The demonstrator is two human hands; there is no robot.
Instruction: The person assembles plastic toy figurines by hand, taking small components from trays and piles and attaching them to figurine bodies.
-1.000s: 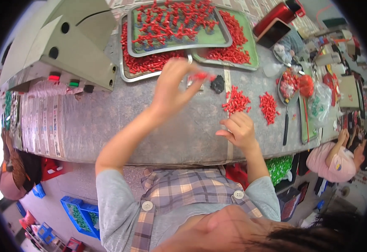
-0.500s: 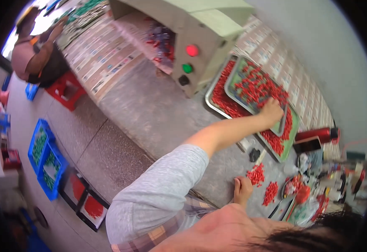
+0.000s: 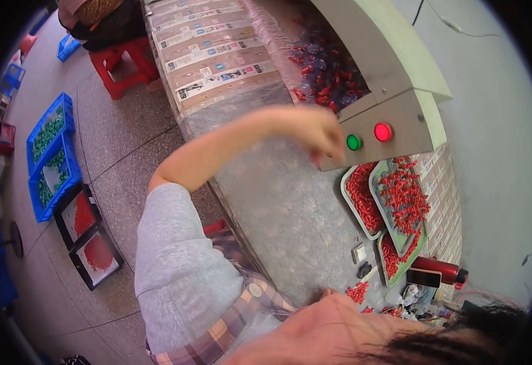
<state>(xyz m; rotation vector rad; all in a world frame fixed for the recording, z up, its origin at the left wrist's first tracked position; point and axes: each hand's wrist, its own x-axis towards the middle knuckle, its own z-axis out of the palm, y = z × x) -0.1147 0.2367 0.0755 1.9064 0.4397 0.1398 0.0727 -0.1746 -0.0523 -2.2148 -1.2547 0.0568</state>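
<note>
My left hand [image 3: 319, 135], smeared by motion, is raised in front of the lower corner of a pale machine [image 3: 394, 125] with a green and a red button. Its fingers bend downward, but whether they hold anything cannot be made out. Beyond the hand, red pieces and bluish clear lumps [image 3: 327, 76] lie in the machine's opening. Only a small part of my right hand [image 3: 328, 294] shows low in the view; the rest is hidden. Close to it sits a small pile of red pieces [image 3: 357, 292]. Metal trays [image 3: 346, 193] filled with red pieces overlap beside the machine.
A red bottle [image 3: 439, 269] and a phone [image 3: 423, 278] lie past the trays. On the floor at left stand blue crates [image 3: 74, 165] of green pieces and black-framed trays [image 3: 93, 281] with red material. A person sits on a red stool [image 3: 115, 70] at the far left.
My left hand has left the upper tray of red pieces and swung leftward to the machine's corner. The view has shifted, bringing the machine's opening closer and hiding most of my right hand.
</note>
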